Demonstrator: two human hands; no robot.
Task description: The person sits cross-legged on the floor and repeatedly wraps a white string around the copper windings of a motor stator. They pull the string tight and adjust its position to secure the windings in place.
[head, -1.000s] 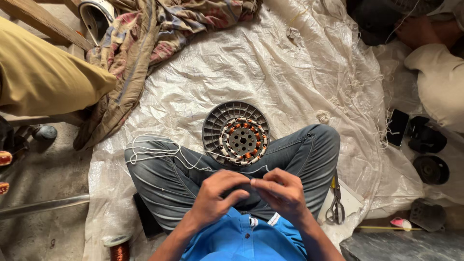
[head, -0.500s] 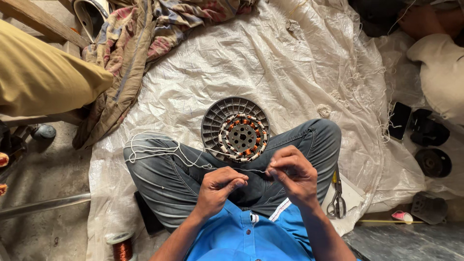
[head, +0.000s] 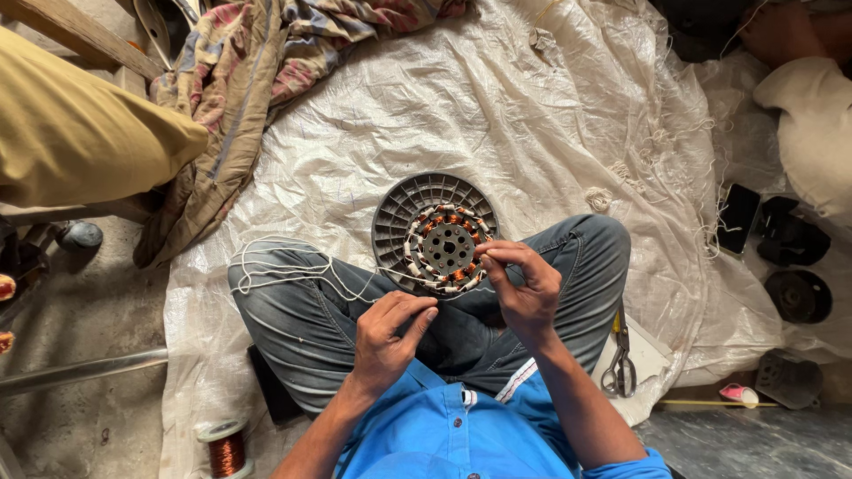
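A round grey fan housing (head: pixel 399 213) lies between my crossed legs and holds a stator (head: pixel 446 247) with copper windings laced in white cord. My right hand (head: pixel 524 288) pinches the cord at the stator's near right edge. My left hand (head: pixel 389 335) pinches the same white thread (head: pixel 293 270) lower down, over my lap. The thread's slack lies in loops across my left knee.
I sit on a white woven plastic sheet (head: pixel 532 115). Scissors (head: pixel 619 364) lie by my right knee, and a spool of copper wire (head: pixel 226 448) stands at the lower left. A patterned cloth (head: pixel 240 80) and another person's tan-clad leg (head: pixel 80 133) are upper left. Dark parts (head: pixel 799 293) sit at right.
My right hand has moved up from my lap to the stator's edge, drawing the thread with it. My left hand has stayed low over my lap.
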